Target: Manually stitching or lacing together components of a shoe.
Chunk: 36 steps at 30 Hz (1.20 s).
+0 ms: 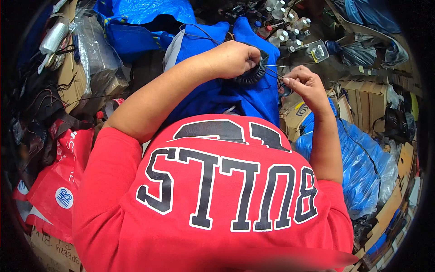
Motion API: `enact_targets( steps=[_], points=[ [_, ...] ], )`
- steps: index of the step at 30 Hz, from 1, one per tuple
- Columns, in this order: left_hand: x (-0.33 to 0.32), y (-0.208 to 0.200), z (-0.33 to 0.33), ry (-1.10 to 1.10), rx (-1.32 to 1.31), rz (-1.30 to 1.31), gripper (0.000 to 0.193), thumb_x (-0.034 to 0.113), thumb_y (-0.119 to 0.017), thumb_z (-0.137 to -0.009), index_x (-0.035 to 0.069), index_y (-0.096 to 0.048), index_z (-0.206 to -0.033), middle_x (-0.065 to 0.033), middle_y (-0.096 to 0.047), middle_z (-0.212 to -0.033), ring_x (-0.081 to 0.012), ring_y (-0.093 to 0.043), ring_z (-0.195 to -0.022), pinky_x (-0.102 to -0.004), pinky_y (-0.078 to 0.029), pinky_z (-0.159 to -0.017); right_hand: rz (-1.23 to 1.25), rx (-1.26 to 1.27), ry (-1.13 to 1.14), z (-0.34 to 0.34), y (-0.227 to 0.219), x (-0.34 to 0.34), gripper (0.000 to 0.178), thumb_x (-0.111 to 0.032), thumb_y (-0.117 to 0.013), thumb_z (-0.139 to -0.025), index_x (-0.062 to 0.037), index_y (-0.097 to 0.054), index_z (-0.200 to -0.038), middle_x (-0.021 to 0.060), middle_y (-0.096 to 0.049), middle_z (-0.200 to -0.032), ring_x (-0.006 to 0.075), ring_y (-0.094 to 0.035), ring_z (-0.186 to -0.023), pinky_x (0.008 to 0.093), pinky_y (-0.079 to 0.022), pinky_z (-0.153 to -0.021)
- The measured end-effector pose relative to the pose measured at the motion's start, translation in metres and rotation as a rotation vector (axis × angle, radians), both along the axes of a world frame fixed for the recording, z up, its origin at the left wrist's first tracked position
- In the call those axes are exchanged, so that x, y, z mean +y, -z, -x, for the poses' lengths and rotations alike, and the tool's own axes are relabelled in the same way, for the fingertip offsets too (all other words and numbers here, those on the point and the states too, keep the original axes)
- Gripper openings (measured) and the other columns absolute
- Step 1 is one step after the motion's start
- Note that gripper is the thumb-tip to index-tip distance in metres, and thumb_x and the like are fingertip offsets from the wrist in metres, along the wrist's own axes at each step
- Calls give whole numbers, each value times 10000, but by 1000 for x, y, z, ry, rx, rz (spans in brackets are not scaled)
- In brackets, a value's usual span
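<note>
Evidently, a black ribbed coil (250, 77) is grasped by the left hand (236, 59) at 1 o'clock, above blue trousers (258, 102); a thin dark wire (275, 73) is pinched by the right hand (309, 85) at 2 o'clock. Likely light and springy, the coil is best held around its ribs.

My left hand (238, 59) partly hides the black coil (249, 77); the wire (273, 72) end in my right hand (306, 85) is too small to tell. Blue bag (152, 8), cut off above; my shirt (217, 242), blurred below.
</note>
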State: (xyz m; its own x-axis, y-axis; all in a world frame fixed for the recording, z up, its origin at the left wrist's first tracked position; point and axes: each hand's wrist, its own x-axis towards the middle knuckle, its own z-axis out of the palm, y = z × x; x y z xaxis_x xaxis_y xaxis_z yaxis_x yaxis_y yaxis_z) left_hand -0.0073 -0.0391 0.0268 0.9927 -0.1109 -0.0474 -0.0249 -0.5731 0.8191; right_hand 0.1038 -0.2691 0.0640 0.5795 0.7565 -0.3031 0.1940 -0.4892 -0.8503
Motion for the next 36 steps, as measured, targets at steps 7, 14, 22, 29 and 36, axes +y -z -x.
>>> enact_targets(
  steps=[7, 14, 22, 29, 36],
  points=[
    [-2, -4, -2, 73, -60, -115, 155, 125, -588, -830, 51, -613, -963, -161, -641, -842, -316, -621, -792, -362, -485, -706, -25, -633, -96, -21, -2, 20, 167, -198, -696, -723, -59, -677, -814, 75, -584, -945, 223, -583, -869, 327, -448, -788],
    [-1, 2, -2, 40, -93, -102, 144, 164, -551, -827, 94, -624, -930, -154, -646, -840, -347, -616, -811, -432, -478, -703, 63, -757, -136, -17, -17, 29, 145, -214, -643, -775, -86, -652, -841, 82, -610, -990, 262, -592, -897, 398, -449, -791],
    [2, 6, 4, 82, -138, -164, 135, 157, -546, -843, 59, -582, -928, -169, -623, -814, -366, -598, -793, -440, -463, -685, 277, -1000, -598, 12, -11, 52, 50, -140, -559, -816, -121, -544, -859, 48, -629, -773, 232, -597, -842, 379, -382, -804],
    [58, -3, 63, 33, -255, -438, 65, 56, -527, -780, 38, -532, -842, -149, -601, -777, -364, -583, -770, -440, -452, -662, 244, -955, -461, -28, 12, 4, 22, -101, -562, -797, -87, -545, -797, 118, -613, -736, 271, -588, -776, 383, -417, -720],
    [87, -49, 75, -382, -241, 388, 132, 128, -625, -863, -4, -632, -857, 4, -622, -802, -51, -547, -749, -199, -428, -666, -577, 313, 412, -55, 13, -22, 149, -152, -631, -863, -15, -633, -924, 56, -635, -883, 144, -595, -823, 296, -469, -821]
  ],
)
